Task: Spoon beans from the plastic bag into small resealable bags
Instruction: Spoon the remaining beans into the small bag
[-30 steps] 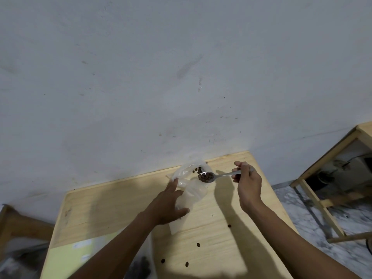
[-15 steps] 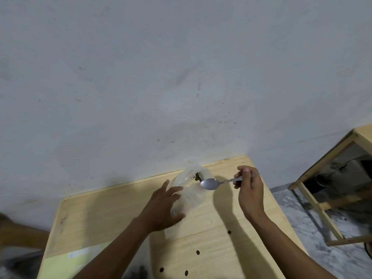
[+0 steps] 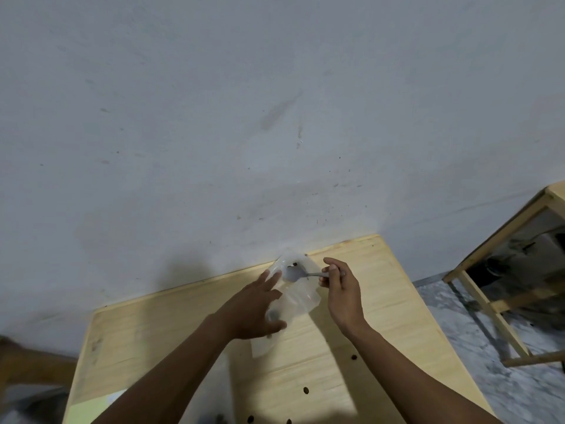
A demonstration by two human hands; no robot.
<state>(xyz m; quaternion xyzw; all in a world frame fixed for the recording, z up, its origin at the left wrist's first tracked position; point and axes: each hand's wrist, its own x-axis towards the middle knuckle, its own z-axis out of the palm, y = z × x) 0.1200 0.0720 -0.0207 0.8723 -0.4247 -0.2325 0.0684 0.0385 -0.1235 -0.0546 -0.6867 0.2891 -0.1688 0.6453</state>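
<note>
One head-worn camera looks forward and down. It sees the tabletop (image 3: 351,301) close below, the wall (image 3: 244,117) just beyond.

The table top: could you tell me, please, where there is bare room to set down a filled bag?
The table is bare left of the left hand, up to the wall. A narrower strip lies right of the right hand. The middle is crowded by the small bag and spoon; loose beans dot the near right.

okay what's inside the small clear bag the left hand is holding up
The spoon bowl sits in the mouth of the small bag, held by the right hand. A few dark beans show near the top. The left hand covers the lower part.
</note>
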